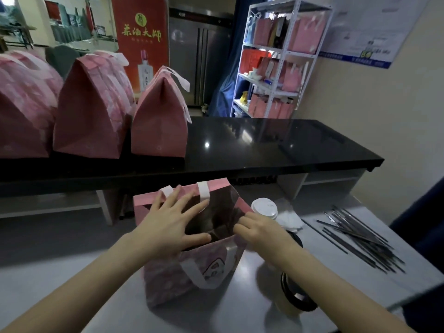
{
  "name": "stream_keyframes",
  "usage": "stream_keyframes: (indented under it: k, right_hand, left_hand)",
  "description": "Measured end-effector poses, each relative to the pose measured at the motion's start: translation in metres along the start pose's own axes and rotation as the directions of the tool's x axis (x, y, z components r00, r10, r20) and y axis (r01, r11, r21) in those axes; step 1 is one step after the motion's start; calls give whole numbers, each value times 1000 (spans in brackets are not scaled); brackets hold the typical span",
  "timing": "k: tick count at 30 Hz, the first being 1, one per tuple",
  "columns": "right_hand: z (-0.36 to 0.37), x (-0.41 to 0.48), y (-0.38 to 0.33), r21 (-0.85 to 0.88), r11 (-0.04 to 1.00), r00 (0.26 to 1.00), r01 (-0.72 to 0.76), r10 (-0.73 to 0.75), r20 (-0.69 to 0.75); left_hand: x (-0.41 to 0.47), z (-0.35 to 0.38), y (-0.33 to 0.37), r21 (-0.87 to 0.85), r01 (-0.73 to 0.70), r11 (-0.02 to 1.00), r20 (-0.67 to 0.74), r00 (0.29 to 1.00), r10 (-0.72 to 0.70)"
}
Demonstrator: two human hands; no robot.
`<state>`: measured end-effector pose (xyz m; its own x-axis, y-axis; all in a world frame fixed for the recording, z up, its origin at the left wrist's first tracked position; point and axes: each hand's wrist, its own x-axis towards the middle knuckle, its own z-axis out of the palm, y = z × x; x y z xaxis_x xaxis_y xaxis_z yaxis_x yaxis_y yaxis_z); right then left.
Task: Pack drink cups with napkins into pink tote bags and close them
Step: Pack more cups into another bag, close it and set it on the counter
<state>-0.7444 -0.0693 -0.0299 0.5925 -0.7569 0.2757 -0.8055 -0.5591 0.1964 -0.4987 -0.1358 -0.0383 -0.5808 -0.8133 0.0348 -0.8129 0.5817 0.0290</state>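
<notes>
A pink tote bag with white handles stands open on the grey table, right in front of me. My left hand lies spread over the bag's mouth with straight fingers, touching its left rim. My right hand pinches the bag's right rim. A drink cup with a white lid stands just right of the bag, behind my right hand. White napkins lie beside that cup. Two cups with black lids stand under my right forearm. The bag's inside is dark.
Three closed pink bags stand in a row on the black counter at the back left. Several black straws lie loose on the table's right side. A white shelf rack with more pink bags stands by the far wall.
</notes>
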Motion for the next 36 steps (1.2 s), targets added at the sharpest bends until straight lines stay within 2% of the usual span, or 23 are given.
stream_keyframes:
  k: [6,9,11,13,15,18,21,23,26,29,32,36]
  right_hand:
    - [-1,0,32,83,996,996,-15,23,-91]
    - [0,-10,60,126,987,979,-101,121,-162]
    - [7,-14,85,173,950,960,-260,274,-61]
    - [22,-14,110,135,902,908,-410,390,150]
    - [41,-10,128,66,885,849,-461,418,322]
    - [70,2,143,25,875,768,-484,411,491]
    - [93,12,151,22,846,695,-533,423,581]
    - [101,15,154,58,825,683,-562,422,596]
    - [98,17,150,105,810,704,-577,428,566]
    - [68,20,143,173,808,761,-563,425,491]
    - [14,23,134,292,817,845,-498,381,375]
    - [-66,28,114,360,858,925,-367,295,241]
  left_hand:
    - [21,2,7,3,75,997,45,996,-75]
    - [19,2,1,22,85,996,73,994,-86]
    - [17,2,-1,39,96,995,77,992,-99]
    - [17,2,0,50,107,993,83,990,-111]
    - [19,2,2,57,112,992,82,990,-117]
    - [21,3,7,66,124,990,77,989,-129]
    - [18,5,12,73,134,988,56,989,-138]
    - [13,6,13,71,131,989,28,991,-133]
    - [5,5,12,49,117,992,-12,993,-117]
    - [-4,1,7,45,97,994,-34,995,-96]
    - [-13,-2,3,55,79,995,-13,997,-78]
    - [-19,-4,-1,28,72,997,3,997,-72]
